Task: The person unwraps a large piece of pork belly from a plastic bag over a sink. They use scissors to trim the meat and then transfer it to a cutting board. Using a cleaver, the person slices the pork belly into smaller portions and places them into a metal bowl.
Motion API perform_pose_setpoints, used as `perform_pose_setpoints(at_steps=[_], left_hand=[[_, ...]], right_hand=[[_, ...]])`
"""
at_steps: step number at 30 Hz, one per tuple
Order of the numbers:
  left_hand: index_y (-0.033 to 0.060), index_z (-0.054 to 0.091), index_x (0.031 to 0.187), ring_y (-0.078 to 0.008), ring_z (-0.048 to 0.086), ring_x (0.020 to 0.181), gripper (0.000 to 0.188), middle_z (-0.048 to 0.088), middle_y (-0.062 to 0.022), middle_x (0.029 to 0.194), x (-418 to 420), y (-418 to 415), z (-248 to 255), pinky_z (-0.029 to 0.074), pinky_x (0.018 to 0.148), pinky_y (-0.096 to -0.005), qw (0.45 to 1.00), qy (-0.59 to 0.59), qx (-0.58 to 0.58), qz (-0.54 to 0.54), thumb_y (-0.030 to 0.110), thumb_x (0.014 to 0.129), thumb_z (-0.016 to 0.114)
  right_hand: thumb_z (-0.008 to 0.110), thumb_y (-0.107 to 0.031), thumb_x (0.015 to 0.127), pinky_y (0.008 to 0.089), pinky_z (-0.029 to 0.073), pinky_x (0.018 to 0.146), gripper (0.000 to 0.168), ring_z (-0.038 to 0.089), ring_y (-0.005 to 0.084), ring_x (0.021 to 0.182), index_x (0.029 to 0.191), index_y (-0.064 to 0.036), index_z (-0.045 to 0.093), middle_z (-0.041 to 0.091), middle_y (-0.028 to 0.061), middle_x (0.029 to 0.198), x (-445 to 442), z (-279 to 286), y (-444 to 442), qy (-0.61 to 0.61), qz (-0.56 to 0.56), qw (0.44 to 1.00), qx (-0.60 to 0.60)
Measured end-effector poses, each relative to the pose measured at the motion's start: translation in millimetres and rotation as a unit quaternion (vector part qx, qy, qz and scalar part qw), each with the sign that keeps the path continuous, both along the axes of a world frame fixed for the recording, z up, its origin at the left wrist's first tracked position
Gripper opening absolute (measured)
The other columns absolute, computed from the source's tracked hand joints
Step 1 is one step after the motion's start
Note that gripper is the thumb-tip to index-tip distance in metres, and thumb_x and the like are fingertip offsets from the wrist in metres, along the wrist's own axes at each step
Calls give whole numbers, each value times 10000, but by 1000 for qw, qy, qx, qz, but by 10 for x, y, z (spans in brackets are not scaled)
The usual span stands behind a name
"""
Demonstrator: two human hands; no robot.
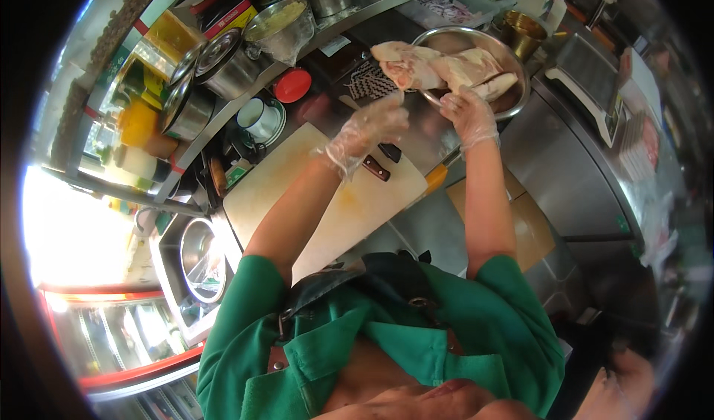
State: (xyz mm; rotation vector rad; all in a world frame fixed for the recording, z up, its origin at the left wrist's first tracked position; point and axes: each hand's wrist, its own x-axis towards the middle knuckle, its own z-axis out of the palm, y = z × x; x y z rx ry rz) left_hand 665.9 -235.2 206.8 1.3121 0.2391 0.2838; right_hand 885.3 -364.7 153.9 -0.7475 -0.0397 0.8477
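Observation:
My left hand (pixel 375 125), in a clear plastic glove, hovers over the far end of a white cutting board (pixel 357 208). Its fingers are bent, with the tips close to the raw poultry (pixel 407 66); I cannot tell whether they pinch it. Also gloved, my right hand (pixel 471 113) grips pale raw poultry at the near rim of a steel bowl (pixel 524 88). Pieces fill the bowl, and one juts out over its left rim. Below my left hand, a brown riveted knife handle (pixel 376 168) and a black handle (pixel 390 152) lie on the board.
Lidded steel pots (pixel 228 71) line a shelf at the upper left. Behind the bowl is a plastic tub (pixel 446 10) of sliced onion. A weighing scale (pixel 585 80) stands at the right. An enamel mug (pixel 254 118) and red lid (pixel 292 85) sit beyond the board.

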Motion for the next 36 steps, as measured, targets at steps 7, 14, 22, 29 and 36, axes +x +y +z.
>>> perform_pose_setpoints(at_steps=[7,14,22,29,36], left_hand=[[-21,492,1321,-186,630,927,520,631,-119,1102,-975,-94,-480,518,773,-304,982,164,64,72,247,904,647],[-60,509,1270,-213,648,879,469,652,-154,1048,-2140,-438,-719,519,766,-307,946,219,42,236,209,906,631],[-43,559,1201,-190,645,831,426,670,-122,958,-2701,-721,-657,506,734,-291,881,235,-31,409,209,875,666],[-40,557,1185,-175,626,818,409,655,-93,932,-2839,-836,-715,496,728,-286,876,270,21,399,216,882,656],[-47,549,1193,-159,624,795,413,651,-87,930,-2993,-853,-848,500,705,-277,859,296,14,418,205,884,655]], right_hand=[[642,-100,819,281,507,634,335,594,126,737,1135,5,602,595,32,827,-391,42,-71,-263,-23,937,-229],[737,-220,773,432,466,901,607,558,335,1091,1294,-33,488,594,165,1136,-461,249,438,-737,-78,521,-423],[636,-251,864,341,512,868,510,538,242,1163,1290,-53,436,524,120,1262,-91,159,1542,-780,-84,239,-572],[577,-200,902,319,522,868,331,599,229,1130,1183,-27,555,601,121,1208,421,227,2028,-774,-15,238,-586],[548,-252,902,407,508,910,267,615,312,1101,1035,-72,694,641,174,1161,1178,1441,1465,-802,32,211,-558]])
